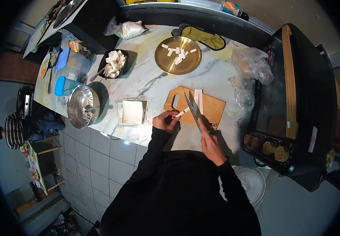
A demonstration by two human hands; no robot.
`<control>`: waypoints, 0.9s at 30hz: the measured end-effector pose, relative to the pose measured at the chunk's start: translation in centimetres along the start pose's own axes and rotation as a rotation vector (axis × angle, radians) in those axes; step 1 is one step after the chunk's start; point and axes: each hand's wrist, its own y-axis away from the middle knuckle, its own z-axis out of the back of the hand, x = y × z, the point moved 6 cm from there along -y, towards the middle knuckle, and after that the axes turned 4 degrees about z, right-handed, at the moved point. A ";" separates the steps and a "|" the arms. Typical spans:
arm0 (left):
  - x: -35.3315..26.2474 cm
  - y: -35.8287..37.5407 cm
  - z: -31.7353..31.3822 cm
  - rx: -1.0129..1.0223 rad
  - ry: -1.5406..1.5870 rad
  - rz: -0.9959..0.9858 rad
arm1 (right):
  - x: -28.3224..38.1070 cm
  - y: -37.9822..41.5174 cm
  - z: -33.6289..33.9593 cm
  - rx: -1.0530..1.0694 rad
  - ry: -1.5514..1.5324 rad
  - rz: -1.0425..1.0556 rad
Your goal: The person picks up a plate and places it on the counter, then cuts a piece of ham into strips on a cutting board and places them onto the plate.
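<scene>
My left hand (165, 120) pinches the end of a narrow white strip (183, 112) at the left edge of a wooden cutting board (214, 105). Wrapped round the handle of a long-bladed knife (190, 104), my right hand (212, 147) is at the board's near edge. The blade slants up and to the left across the board, overlapping the strip's far end in this view. Right of the blade lie more long white strips (200, 96). A stack of square white sheets (132, 113) rests in an opened clear wrapper to the left of my left hand.
Beyond the board, a gold plate (166, 65) bears several small white pieces. A black bowl (121, 74) with folded white pieces and a steel bowl (75, 116) stand left. An oven (288, 94) borders the right side. A person (14, 129) is at far left.
</scene>
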 end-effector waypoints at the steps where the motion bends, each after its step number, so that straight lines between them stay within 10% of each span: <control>1: 0.1 -0.1 -0.1 0.002 -0.012 -0.008 | 0.1 0.1 0.1 -0.007 -0.011 0.019; 27: 0.7 -0.1 -0.5 0.055 -0.044 0.030 | -0.6 0.8 -0.8 0.087 0.054 0.013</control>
